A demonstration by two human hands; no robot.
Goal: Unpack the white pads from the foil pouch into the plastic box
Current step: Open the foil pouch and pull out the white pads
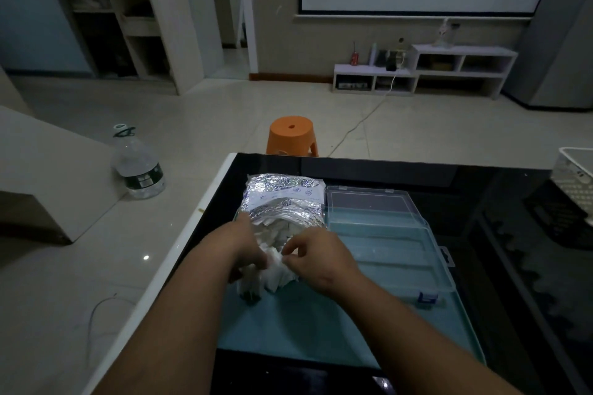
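Observation:
A crinkled silver foil pouch lies on the teal mat, its open mouth toward me with white pads showing inside. A bunch of white pads spills out below the mouth. My left hand grips the pads from the left with curled fingers. From the right, my right hand pinches the same bunch between thumb and fingertips. The clear plastic box lies open just right of the pouch, with long compartments and its lid tilted back.
The mat sits on a black glass table with a white left edge. A white basket stands at the far right. Beyond the table are an orange stool and a large water bottle on the floor.

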